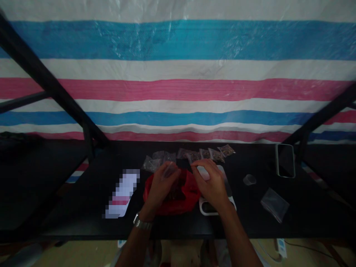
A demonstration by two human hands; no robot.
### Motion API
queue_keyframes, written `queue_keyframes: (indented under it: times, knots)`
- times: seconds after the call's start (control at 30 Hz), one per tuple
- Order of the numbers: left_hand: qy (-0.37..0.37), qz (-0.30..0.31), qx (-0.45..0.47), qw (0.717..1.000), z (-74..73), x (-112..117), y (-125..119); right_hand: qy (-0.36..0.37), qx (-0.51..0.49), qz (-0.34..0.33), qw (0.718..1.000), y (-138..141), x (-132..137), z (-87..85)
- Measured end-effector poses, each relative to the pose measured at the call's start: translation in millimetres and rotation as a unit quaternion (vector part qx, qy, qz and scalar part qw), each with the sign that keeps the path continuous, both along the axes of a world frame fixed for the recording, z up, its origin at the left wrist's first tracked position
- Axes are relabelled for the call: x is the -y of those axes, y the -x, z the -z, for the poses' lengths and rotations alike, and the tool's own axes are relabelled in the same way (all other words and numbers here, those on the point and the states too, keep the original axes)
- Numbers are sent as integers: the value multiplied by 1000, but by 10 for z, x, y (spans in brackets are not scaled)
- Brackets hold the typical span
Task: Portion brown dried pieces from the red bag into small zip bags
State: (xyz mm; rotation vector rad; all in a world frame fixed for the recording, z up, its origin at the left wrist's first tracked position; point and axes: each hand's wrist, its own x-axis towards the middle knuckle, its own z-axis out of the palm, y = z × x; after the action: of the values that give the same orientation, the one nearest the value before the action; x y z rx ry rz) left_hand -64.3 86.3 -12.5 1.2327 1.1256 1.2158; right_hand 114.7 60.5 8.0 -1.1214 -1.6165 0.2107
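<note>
My left hand [162, 183] is closed on a small clear plastic bag [169, 170], above the left side of an open red plastic bag [178, 207]. Dark loose contents [175, 193] show dimly inside the red bag. My right hand [211, 181] hovers over a white kitchen scale [205, 212], its thumb and fingertips drawn together toward the left. Whatever those fingertips pinch, if anything, is too blurred to make out. Just beyond them lie several small clear bags with brownish dried bits [216, 155]. More clear bags [152, 163] lie behind my left hand.
On the black table [83, 211], a pixelated pale phone-like object [122, 193] lies at left. To the right are a small clear cup [249, 180], a flat clear bag [275, 204] and a phone [286, 160]. Black frame bars [66, 100] and striped sheeting [178, 89] bound the table.
</note>
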Motion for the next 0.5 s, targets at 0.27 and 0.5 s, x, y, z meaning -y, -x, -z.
queue_keyframes:
  times: [0.27,0.5]
  knots:
    - [24,27,15,999,-6,16,8,2,-1,0,1000,2,-11,3]
    - [6,-27,10,1000,60,-5,58,8,-5,10,1000,-18,1,-20]
